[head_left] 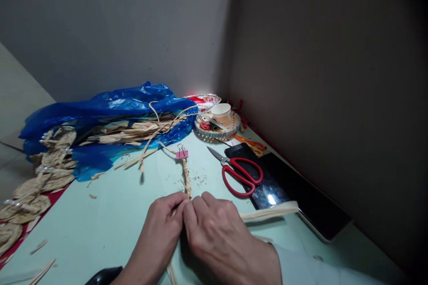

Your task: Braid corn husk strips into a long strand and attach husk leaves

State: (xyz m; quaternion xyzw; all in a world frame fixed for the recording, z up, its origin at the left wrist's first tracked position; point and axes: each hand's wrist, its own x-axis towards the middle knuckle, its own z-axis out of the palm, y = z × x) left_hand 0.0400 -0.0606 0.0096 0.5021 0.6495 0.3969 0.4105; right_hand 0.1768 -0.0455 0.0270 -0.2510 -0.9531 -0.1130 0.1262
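A narrow braid of pale dried fibre runs toward me from a pink binder clip on the table. At its near end my left hand pinches it with thumb and forefinger. My right hand is closed on the braid's end too, its fingers touching the left thumb. Loose flat strands stick out to the right from beneath my right hand, and another strand hangs down between the wrists. The exact crossing of the strands is hidden by my fingers.
Red-handled scissors lie partly on a dark phone, beside a larger black device. Behind are a woven basket with a paper cup, and a blue plastic bag of dried husks. Coiled braided pieces line the left edge.
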